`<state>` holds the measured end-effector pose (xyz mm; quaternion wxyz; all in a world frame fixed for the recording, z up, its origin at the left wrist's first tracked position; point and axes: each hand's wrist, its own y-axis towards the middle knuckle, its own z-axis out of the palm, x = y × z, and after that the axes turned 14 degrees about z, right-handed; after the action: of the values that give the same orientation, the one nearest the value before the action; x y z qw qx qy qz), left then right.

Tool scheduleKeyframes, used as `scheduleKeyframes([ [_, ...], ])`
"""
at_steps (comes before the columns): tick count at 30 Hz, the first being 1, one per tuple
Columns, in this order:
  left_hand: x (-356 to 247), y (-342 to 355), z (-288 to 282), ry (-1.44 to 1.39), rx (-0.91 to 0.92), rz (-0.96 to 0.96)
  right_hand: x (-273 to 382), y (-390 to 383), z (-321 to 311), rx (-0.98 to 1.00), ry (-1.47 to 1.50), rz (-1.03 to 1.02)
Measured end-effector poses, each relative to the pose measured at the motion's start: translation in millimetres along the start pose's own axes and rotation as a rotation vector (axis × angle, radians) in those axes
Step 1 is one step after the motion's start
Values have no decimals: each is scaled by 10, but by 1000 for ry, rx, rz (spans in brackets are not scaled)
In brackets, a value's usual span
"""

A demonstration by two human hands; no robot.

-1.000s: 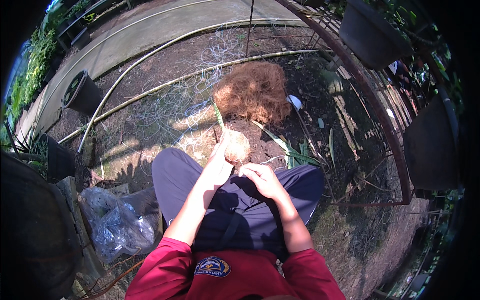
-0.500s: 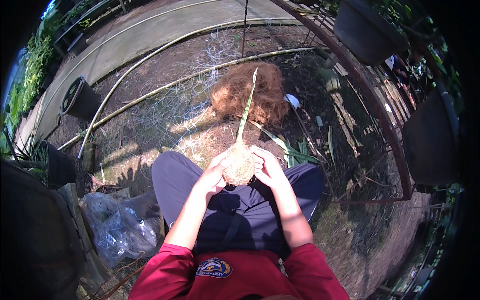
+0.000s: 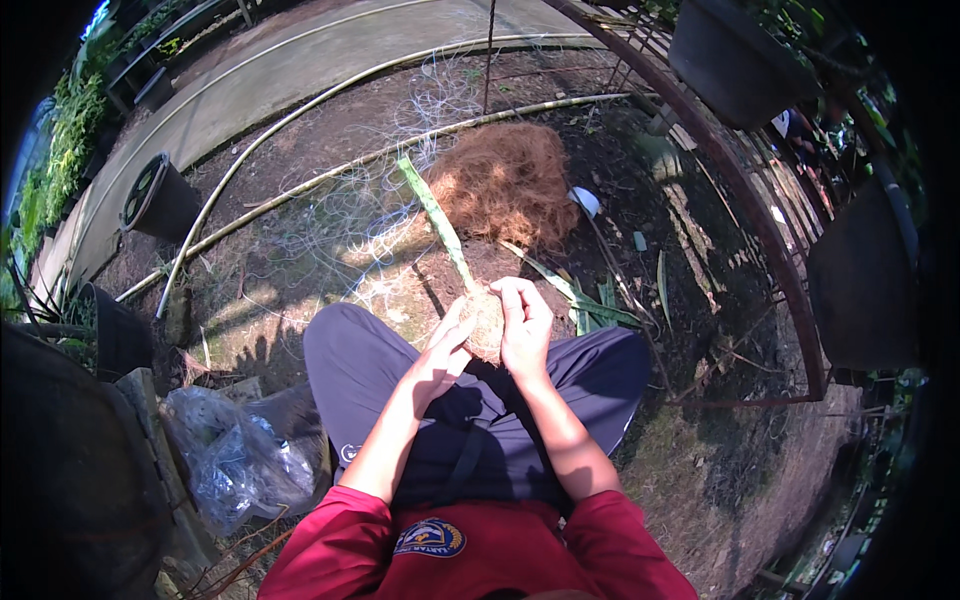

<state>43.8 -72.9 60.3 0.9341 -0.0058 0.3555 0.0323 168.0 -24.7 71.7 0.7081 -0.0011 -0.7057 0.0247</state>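
A round ball of brown coconut fibre (image 3: pixel 486 328), wrapped about a plant's base, is held above my lap. Out of its top grows one long green leaf (image 3: pixel 436 216), leaning up and to the left. My left hand (image 3: pixel 443 347) grips the ball's left side, fingers pressed along it. At the upper right of the ball, my right hand (image 3: pixel 526 328) is closed in a pinch against the fibre; whether a thin strand is between its fingertips is too fine to make out. Beyond the ball lies a big loose heap of coconut fibre (image 3: pixel 510 185).
Tangled pale string (image 3: pixel 370 215) spreads over the soil left of the heap. Cut green leaves (image 3: pixel 590 303) lie by my right knee, a white cup-like object (image 3: pixel 585 202) near the heap. A clear plastic bag (image 3: pixel 235 450) sits at left; a rusty metal frame (image 3: pixel 770 235) stands at right.
The ball has turned, and its leaf has swung from upright to leaning left. My right hand has risen slightly, with its fingers now curled at the ball's upper right.
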Motion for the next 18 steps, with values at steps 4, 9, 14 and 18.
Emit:
scheduleKeyframes([
  [4, 41, 96, -115, 180, 111, 145, -37, -30, -59, -42, -63, -144],
  [9, 21, 203, -194, 134, -62, 227, -57, -353, -113, -23, -310, -254],
  [14, 4, 179, -119, -5, -149, 107, -139, -408, -133, 34, -310, -207],
  [18, -7, 177, -124, -7, -143, 123, -72, -427, -140, 62, -341, -235],
])
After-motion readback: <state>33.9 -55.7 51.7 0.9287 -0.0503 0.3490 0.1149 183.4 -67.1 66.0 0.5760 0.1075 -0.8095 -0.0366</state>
